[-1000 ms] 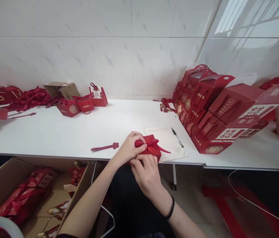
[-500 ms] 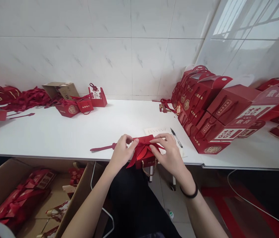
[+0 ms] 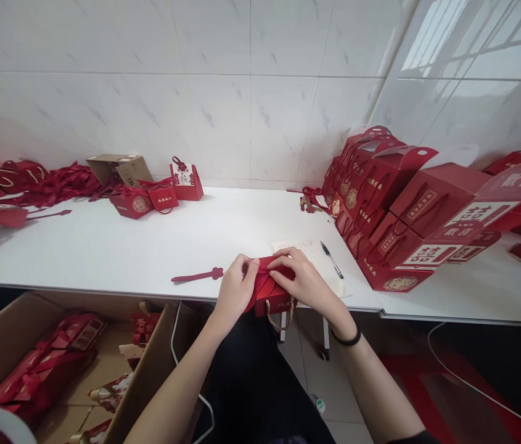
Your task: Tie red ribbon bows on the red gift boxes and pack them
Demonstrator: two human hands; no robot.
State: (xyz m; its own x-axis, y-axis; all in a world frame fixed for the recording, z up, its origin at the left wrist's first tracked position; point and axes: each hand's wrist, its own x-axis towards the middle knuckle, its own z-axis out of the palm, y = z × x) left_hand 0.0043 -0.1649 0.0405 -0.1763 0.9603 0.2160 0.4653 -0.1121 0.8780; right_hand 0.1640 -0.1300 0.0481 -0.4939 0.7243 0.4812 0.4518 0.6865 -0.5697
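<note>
While the left hand (image 3: 235,288) and the right hand (image 3: 301,279) sit close together over a small red box (image 3: 273,306) at the near edge of the white table (image 3: 126,253), the fingers of both are bent in and grasp the red ribbon (image 3: 264,283) on the box. A looped rope handle (image 3: 270,318) hangs from the box's near side, and a flat red strap (image 3: 195,275) with a flower-shaped end lies just beside the left hand. Past the right hand, a pen (image 3: 332,259) lies along the edge of a sheet of paper (image 3: 335,284), with red gift boxes (image 3: 403,228) stacked farther right.
</note>
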